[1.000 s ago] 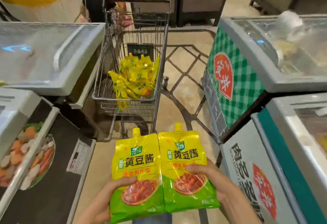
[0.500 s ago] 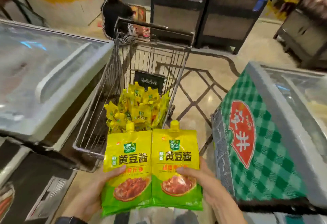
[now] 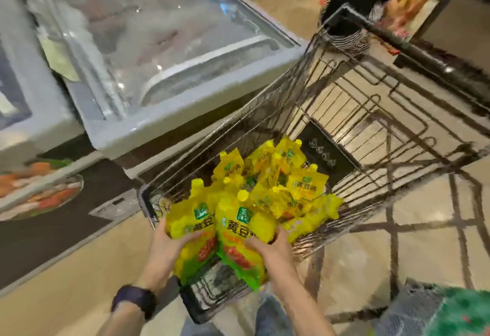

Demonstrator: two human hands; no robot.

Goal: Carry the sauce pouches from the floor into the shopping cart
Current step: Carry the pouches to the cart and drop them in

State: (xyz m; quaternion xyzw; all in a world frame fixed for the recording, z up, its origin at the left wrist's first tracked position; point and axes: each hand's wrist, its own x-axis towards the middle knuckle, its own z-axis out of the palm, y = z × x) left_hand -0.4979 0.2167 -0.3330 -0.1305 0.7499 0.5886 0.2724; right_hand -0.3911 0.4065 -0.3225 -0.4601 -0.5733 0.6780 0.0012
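Each hand's grip clamps one yellow-green spouted sauce pouch: left hand (image 3: 161, 251), right hand (image 3: 273, 249).

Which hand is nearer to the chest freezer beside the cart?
Left. The left hand holds its pouch on the side toward the chest freezer; the right hand is farther from it.

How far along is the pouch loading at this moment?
Done: a heap of yellow sauce pouches already lies in the shopping cart. In hand: the left hand and right hand each hold one pouch over the cart's near end, not yet released. Left: dropping these two; whether any remain on the floor cannot be seen.
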